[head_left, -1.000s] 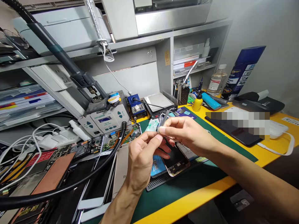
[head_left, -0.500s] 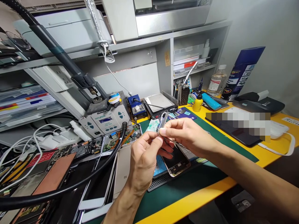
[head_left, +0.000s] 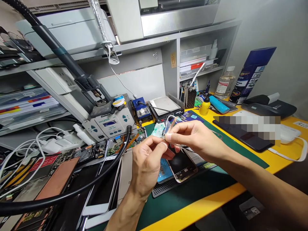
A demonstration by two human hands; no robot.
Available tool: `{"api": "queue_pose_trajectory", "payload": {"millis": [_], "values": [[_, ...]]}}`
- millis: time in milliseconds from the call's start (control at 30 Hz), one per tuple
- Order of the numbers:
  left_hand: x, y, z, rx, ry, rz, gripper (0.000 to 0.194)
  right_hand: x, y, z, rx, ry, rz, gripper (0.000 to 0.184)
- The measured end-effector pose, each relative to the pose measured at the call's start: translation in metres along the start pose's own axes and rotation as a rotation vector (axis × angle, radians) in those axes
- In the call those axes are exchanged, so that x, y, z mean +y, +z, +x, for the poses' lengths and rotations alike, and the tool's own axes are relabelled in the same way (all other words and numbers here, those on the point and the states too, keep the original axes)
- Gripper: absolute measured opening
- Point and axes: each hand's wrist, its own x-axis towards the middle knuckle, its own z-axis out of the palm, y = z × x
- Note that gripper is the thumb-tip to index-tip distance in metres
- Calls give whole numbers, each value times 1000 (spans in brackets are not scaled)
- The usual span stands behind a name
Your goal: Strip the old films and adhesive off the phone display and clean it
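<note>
My left hand (head_left: 147,163) and my right hand (head_left: 190,136) meet fingertip to fingertip above the green mat (head_left: 192,197). Both pinch a thin, narrow strip (head_left: 172,124) whose end sticks up past the fingers; its exact kind is too small to tell. Below the hands lies an open phone part with a dark panel (head_left: 184,166), partly covered by my fingers. Under it are a blue packet (head_left: 165,173) and a perforated dark pad (head_left: 166,188). A thin loop (head_left: 218,134) shows beyond my right hand.
Phone parts, including an orange-brown panel (head_left: 57,178), crowd the left side, with a black hose (head_left: 106,179) across them. Behind stand a rework station (head_left: 108,123) and a flat heating plate (head_left: 163,105). A yellow bottle (head_left: 205,107) and a black phone (head_left: 243,134) are at right.
Both hands stay pinched together in nearly the same place. The strip's visible end has turned and now looks thinner and tan; the thin loop shows more beyond my right hand.
</note>
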Motion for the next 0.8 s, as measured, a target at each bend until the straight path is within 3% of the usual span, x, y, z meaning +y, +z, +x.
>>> {"api": "queue_pose_trajectory", "payload": {"millis": [400,800], "values": [[4,1,1,-23,-100,-128,13,-1,1,-1,13,4,8,22],[2,5,3,8,-85,-89,15,0,-2,-2,-2,-2,15,20]]}}
